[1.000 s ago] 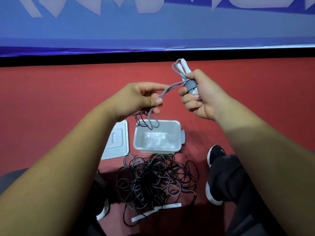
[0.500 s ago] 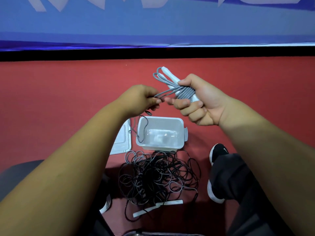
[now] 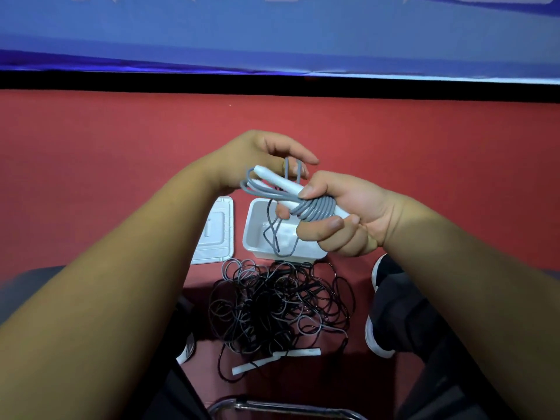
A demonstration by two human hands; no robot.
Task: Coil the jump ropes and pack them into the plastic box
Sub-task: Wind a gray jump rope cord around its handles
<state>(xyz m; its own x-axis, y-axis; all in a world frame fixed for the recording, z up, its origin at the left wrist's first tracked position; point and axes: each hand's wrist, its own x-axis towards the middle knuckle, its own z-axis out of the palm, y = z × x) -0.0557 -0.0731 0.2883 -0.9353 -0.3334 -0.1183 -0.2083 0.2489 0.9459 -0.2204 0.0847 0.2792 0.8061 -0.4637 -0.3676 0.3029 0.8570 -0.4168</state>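
Both hands hold the grey jump rope with white handles (image 3: 315,209) above the clear plastic box (image 3: 251,234).
The right hand (image 3: 348,216) grips the handles where the cord is wound round them. The left hand (image 3: 257,159) pinches a loose loop of it. The box stands open on the red floor (image 3: 121,147), with the flat clear lid (image 3: 215,234) just beside it and the tangled heap of black and grey ropes (image 3: 278,307) nearer the person.

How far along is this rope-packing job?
Done: the lid lies off beside the open plastic box. In hand: the right hand grips a grey jump rope, several turns wound round its handles, while the left hand holds a loose loop. Left: its tail hangs free, nothing looks packed, and a tangled pile of ropes waits.
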